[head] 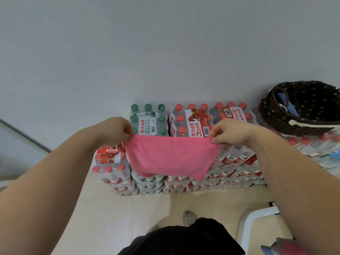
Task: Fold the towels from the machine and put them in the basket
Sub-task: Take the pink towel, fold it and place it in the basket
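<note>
Head view: I see both hands raised in front of the stack of bottled-water packs [191, 124], which I use as my landmark. My left hand [117, 129] pinches the pink towel [171, 157] at its upper left corner, thumb against curled fingers. My right hand [230, 133] pinches the upper right corner the same way. The towel hangs spread between them, in front of the stack's upper middle. Its top edge is pulled nearly straight and its lower edge sags to a point at the lower right.

A dark woven basket [287, 124] sits on top of the stack at its right end, well apart from the towel, with blue cloth [292, 109] showing inside. A green-capped pack [149, 120] is at the stack's upper left, with red-capped packs beside it. On the pale floor [128, 218] below the stack is a grey perforated shoe [189, 218].
</note>
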Demonstrator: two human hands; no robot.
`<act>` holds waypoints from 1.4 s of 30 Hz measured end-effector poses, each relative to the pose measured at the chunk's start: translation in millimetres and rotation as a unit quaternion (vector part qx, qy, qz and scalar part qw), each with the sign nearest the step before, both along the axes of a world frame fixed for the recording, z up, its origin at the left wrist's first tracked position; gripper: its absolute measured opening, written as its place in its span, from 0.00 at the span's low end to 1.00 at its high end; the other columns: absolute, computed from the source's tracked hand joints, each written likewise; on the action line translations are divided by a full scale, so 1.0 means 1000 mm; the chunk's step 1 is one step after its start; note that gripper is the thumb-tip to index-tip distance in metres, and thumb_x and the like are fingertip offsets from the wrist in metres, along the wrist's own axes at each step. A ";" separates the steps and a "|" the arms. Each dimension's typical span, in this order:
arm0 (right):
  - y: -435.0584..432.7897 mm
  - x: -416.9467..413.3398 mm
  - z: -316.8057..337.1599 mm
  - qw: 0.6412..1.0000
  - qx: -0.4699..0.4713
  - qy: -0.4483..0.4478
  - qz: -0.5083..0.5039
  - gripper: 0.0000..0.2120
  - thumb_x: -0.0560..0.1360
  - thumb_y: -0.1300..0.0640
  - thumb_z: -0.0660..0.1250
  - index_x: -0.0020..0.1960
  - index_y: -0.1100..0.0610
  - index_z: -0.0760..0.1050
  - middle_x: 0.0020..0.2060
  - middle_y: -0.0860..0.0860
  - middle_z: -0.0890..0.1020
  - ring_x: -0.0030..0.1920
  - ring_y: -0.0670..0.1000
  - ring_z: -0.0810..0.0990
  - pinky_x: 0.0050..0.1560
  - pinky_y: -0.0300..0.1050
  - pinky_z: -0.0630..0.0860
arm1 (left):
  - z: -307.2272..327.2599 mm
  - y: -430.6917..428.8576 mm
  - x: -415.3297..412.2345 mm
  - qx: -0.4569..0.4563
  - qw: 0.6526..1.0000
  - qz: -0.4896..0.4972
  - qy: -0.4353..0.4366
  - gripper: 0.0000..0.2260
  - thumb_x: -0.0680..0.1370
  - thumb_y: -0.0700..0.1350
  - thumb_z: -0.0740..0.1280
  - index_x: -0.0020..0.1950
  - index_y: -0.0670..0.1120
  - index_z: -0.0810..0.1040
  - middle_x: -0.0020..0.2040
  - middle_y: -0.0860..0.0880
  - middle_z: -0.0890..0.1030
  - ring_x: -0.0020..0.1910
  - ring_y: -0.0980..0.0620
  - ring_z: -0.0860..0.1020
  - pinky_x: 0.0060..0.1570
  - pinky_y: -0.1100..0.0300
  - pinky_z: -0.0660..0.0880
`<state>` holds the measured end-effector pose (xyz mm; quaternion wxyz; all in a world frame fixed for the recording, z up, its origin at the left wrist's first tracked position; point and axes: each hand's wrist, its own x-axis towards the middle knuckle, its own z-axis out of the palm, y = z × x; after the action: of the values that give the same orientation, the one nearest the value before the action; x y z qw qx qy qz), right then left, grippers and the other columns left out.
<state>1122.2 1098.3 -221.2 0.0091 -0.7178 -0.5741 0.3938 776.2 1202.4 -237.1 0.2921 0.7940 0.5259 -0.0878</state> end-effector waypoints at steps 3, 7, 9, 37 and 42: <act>0.018 -0.006 -0.021 0.993 0.095 -0.053 -0.054 0.05 0.78 0.60 0.69 0.50 0.53 0.83 0.42 0.47 0.83 0.38 0.42 0.80 0.39 0.36 0.74 | -0.022 0.014 0.012 0.102 0.990 0.083 -0.045 0.09 0.77 0.37 0.60 0.46 0.45 0.80 0.41 0.48 0.83 0.32 0.50 0.83 0.35 0.59 0.76; 0.048 -0.001 -0.046 0.984 0.126 -0.080 -0.093 0.07 0.78 0.59 0.66 0.50 0.52 0.83 0.47 0.49 0.84 0.47 0.50 0.81 0.52 0.48 0.78 | -0.045 0.034 0.037 0.165 0.976 0.142 -0.002 0.07 0.79 0.43 0.60 0.49 0.47 0.78 0.45 0.47 0.78 0.42 0.44 0.76 0.40 0.55 0.70; 0.065 0.004 -0.055 0.984 0.126 -0.076 -0.104 0.08 0.77 0.59 0.65 0.47 0.50 0.82 0.46 0.49 0.84 0.45 0.51 0.81 0.49 0.48 0.79 | -0.052 0.044 0.044 0.142 0.974 0.179 0.007 0.06 0.79 0.43 0.60 0.49 0.47 0.77 0.43 0.46 0.78 0.43 0.43 0.77 0.41 0.54 0.73; 0.193 0.031 -0.089 0.864 0.190 0.292 -0.363 0.08 0.79 0.68 0.62 0.46 0.57 0.75 0.48 0.63 0.84 0.46 0.56 0.84 0.45 0.45 0.82 | -0.060 0.140 0.089 -0.021 0.813 0.404 -0.418 0.07 0.73 0.35 0.71 0.44 0.46 0.78 0.42 0.42 0.82 0.40 0.46 0.79 0.44 0.52 0.76; 0.173 0.028 -0.075 0.866 0.192 0.280 -0.368 0.06 0.76 0.68 0.64 0.47 0.64 0.80 0.46 0.66 0.84 0.48 0.62 0.85 0.53 0.58 0.82 | -0.049 0.131 0.080 -0.048 0.783 0.443 -0.435 0.11 0.76 0.50 0.72 0.43 0.45 0.74 0.42 0.40 0.80 0.40 0.42 0.83 0.41 0.51 0.80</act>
<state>1150.2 1271.1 -296.6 0.4511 -0.7205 -0.3061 0.4286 856.4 1333.7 -286.3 0.5344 0.4127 0.6318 0.3806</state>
